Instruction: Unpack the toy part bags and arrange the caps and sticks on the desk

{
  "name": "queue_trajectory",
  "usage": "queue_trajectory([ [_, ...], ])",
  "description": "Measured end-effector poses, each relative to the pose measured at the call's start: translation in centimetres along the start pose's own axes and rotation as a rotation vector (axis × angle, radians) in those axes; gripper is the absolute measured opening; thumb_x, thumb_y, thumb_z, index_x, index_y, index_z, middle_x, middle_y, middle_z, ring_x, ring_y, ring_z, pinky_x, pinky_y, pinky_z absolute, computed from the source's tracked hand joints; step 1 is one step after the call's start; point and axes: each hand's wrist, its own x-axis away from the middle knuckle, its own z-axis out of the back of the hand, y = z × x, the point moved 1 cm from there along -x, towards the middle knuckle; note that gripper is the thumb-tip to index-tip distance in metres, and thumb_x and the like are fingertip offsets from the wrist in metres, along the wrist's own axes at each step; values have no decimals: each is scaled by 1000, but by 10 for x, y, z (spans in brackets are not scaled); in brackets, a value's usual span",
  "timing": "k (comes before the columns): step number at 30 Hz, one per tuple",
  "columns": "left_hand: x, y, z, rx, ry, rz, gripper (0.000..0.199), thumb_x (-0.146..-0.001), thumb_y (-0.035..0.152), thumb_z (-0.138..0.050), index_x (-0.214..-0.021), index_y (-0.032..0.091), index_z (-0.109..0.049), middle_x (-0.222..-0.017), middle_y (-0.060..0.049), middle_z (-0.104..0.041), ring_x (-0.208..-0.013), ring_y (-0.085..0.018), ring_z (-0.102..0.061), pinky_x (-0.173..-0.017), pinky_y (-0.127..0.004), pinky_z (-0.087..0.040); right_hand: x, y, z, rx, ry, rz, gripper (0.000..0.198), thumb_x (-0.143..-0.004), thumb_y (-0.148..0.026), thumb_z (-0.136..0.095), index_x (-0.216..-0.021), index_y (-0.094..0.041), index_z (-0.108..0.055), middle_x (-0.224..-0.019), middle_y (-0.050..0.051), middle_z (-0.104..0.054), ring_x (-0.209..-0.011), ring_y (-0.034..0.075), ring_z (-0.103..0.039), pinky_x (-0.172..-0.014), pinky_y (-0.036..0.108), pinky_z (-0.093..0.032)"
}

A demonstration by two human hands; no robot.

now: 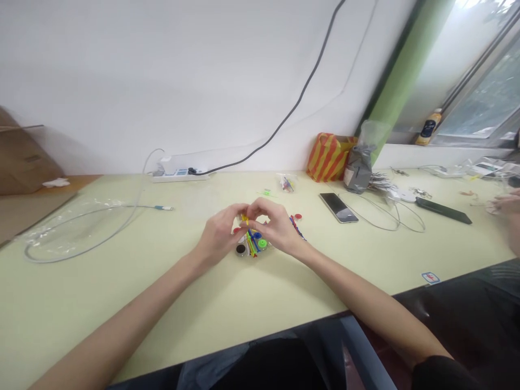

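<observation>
both pinching one yellow piece, left hand and right hand should press gently, coloured parts at six o'clock.

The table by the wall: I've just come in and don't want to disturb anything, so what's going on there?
A person's left hand and right hand meet above the table, their fingertips close around a small yellow piece; which hand grips it is hard to tell. Just below lies a cluster of colourful small parts, some of them round, others stick-like. A phone lies off to the right, and another person's hand shows, blurred, at the picture's right edge.
</observation>
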Motion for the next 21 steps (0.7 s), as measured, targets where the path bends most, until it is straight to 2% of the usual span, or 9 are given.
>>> queue_trajectory([
  [3, 0, -3, -1, -78, 14, -120, 11, -99, 27, -60, -108, 20, -60, -87, -1, -68, -76, -16, -64, -68, -27, -47, 7, 10, 0, -30, 33, -55, 28, -91, -44, -69, -84, -20, -58, -82, 1, -65, -78, 15, -63, -77, 31, -53],
  [6, 5, -5, -2, -146, 47, -200, 13, -100, 32, -61, -96, 19, -60, -78, 0, -65, -68, -15, -60, -63, -27, -43, 14, 14, -2, -28, 19, -86, 27, -93, -45, -66, -86, -19, -60, -81, 1, -65, -74, 15, -62, -73, 30, -52],
  [10, 10, 0, 0, -198, 49, -313, 17, -100, 30, -62, -89, 19, -56, -72, 1, -61, -63, -15, -55, -60, -28, -40, 23, 7, -5, 23, -10, -53, 20, -98, -37, -60, -88, -20, -59, -81, 1, -64, -74, 14, -59, -72, 29, -50],
  [14, 11, 5, 4, -168, 49, -319, 15, -101, 27, -59, -88, 20, -55, -74, 0, -62, -65, -15, -56, -61, -28, -41, 24, -1, -4, -11, -77, -54, 18, -99, -35, -58, -89, -20, -55, -79, 0, -59, -71, 13, -55, -68, 27, -47],
  [21, 13, 10, -1, -44, -37, -271, 16, -103, 30, -57, -92, 19, -55, -74, 1, -57, -63, -14, -52, -59, -25, -39, 18, -2, 6, -307, -209, -262, 33, -93, -48, -67, -87, -18, -55, -72, -3, -56, -59, 9, -51, -54, 23, -41],
])
